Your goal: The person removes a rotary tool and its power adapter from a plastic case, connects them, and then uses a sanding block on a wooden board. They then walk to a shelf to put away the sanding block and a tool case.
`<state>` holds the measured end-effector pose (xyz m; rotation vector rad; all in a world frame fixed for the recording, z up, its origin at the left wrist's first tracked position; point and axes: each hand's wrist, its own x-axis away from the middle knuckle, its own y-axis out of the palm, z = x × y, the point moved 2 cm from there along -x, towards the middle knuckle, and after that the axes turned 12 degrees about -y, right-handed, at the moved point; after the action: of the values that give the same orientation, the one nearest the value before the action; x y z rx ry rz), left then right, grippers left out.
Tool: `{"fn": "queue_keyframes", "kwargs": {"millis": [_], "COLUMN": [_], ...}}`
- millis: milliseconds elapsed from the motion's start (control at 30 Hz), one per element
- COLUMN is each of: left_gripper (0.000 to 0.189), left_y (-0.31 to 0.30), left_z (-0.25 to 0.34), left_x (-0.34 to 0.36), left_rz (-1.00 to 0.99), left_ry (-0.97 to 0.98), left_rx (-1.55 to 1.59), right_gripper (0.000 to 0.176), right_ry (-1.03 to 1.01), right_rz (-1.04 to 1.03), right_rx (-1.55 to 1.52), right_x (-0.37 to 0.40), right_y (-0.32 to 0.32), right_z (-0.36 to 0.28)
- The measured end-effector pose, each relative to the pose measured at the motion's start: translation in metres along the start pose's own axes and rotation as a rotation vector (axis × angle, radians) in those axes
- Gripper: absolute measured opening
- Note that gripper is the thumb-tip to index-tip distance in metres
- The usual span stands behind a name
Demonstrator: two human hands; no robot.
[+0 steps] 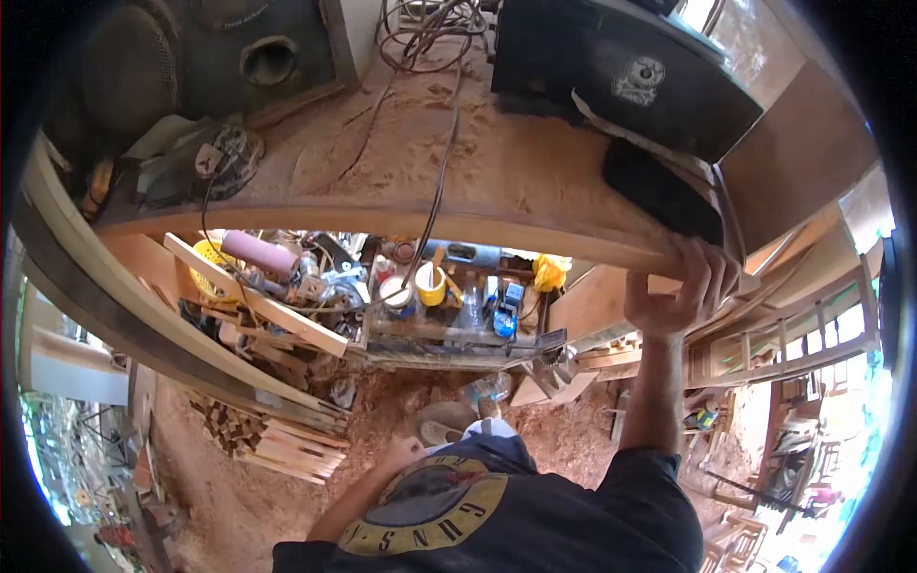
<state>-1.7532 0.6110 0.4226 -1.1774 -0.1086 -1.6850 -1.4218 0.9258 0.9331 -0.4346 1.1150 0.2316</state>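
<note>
My right hand [690, 286] is raised to the front edge of a dusty wooden shelf [382, 216]. Its fingers curl over the board, with the thumb lower against the front. Right behind the fingertips lies a flat black oblong object [659, 186] on the shelf top. My left hand [406, 455] rests low in front of my body, against the dark printed shirt [573, 511]; its fingers are mostly hidden.
Sawdust and a coiled cable [430, 33] lie on the shelf, between a large speaker [205, 62] and a black panel with a skull emblem [592, 76]. Beneath, a cluttered lower shelf holds a yellow cup [431, 286]. Slatted wood [296, 449] lies on the floor.
</note>
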Motion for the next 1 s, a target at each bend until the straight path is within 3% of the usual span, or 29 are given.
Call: {"fn": "queue_keyframes", "kwargs": {"millis": [100,133,233,333,433,533,633,733,833,967,1000], "left_gripper": [0.039,0.04,0.036,0.041,0.041,0.041,0.04,0.035,0.032,0.029,0.029], "left_y": [0.055,0.034,0.058,0.049,0.046,0.043,0.06,0.038,-0.011,0.028,0.047], "left_z": [-0.037,-0.007,-0.022,0.003,0.021,0.048,0.031,0.021,0.043,0.022,0.009], "left_x": [-0.049,-0.033,-0.071,-0.066,-0.053,-0.039,-0.044,-0.027,0.019,0.0,-0.014], "left_rz": [-0.175,-0.176,-0.172,-0.394,-0.479,-0.417,-0.374,-0.472,-0.678,-0.528,-0.555], "left_ry": [-0.02,0.059,0.315,0.072,0.078,0.065,0.078,0.071,-0.206,0.029,-0.019], "left_rx": [0.178,0.058,0.076,0.015,-0.139,-0.356,-0.197,0.07,0.394,0.33,0.374], "right_gripper": [0.039,0.038,0.038,0.037,0.041,0.042,0.049,0.05,0.052,0.054,0.055], "right_ry": [-0.019,-0.016,-0.02,-0.019,-0.051,-0.078,-0.124,-0.121,-0.161,-0.183,-0.195], "right_rz": [-0.02,-0.029,-0.013,-0.035,-0.068,-0.064,-0.074,-0.038,-0.063,-0.062,-0.057], "right_rx": [-0.024,-0.022,-0.013,-0.009,-0.007,-0.01,0.008,-0.014,-0.01,0.083,0.11], "right_x": [0.002,0.0,0.002,0.002,0.004,0.009,0.01,0.016,0.017,0.028,0.031], "right_y": [0.0,-0.001,0.0,-0.002,-0.003,-0.001,-0.001,0.003,0.002,0.004,0.003], "right_z": [0.005,0.003,0.006,0.006,0.007,0.011,0.012,0.014,0.017,0.031,0.035]}}
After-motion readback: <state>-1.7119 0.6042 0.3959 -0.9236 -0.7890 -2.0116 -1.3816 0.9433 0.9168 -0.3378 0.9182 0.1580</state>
